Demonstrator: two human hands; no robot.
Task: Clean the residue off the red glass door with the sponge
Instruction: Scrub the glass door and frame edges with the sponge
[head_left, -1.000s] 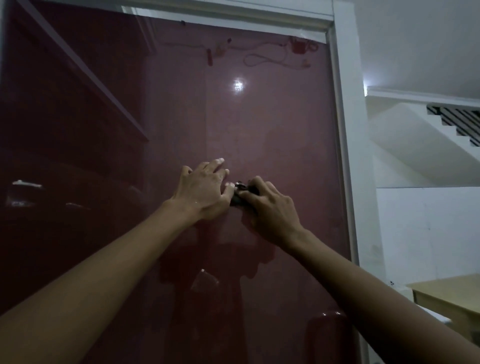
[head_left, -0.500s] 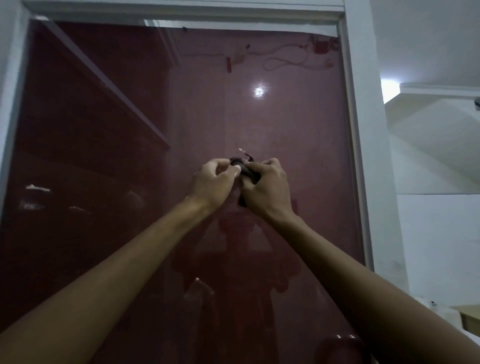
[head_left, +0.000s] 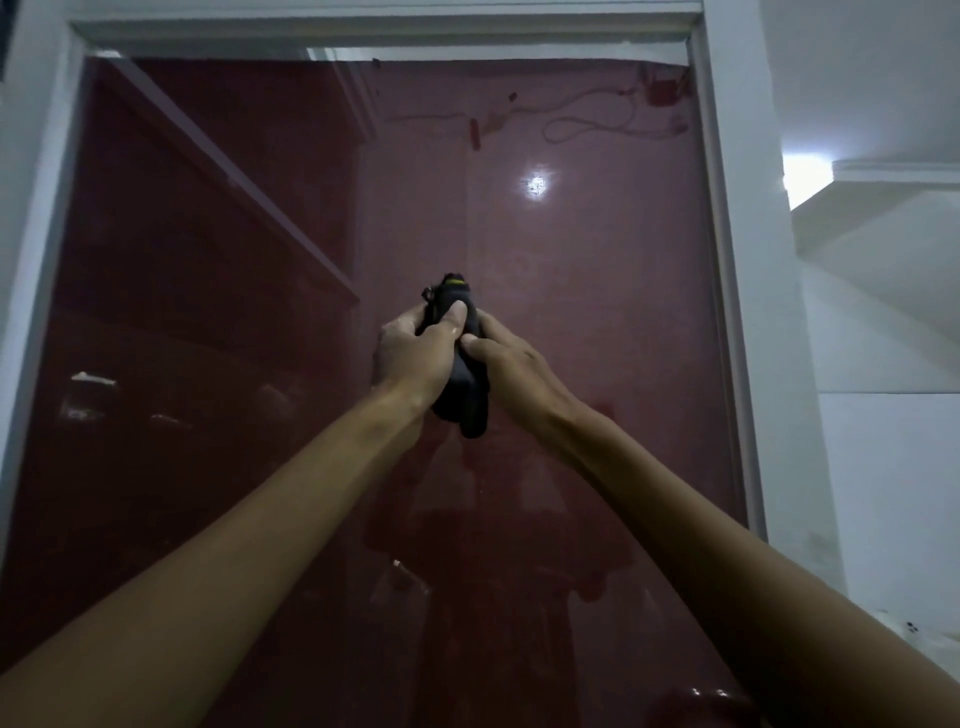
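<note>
Dark sponge (head_left: 460, 384), yellow strip at its top, held up in front of the red glass door (head_left: 571, 312), mid-pane. Left hand (head_left: 410, 353) grips it, thumb across; right hand (head_left: 511, 364) pinches its right side. White frame (head_left: 727, 260) right.

hands: 2 (head_left: 410, 353) (head_left: 511, 369) | sponge: 1 (head_left: 460, 379) | red glass door: 1 (head_left: 571, 312)

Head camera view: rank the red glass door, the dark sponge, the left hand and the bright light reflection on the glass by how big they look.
1. Red glass door
2. Sponge and left hand: look about alike, hands partly cover the sponge, so no ranking
3. Light reflection
</note>
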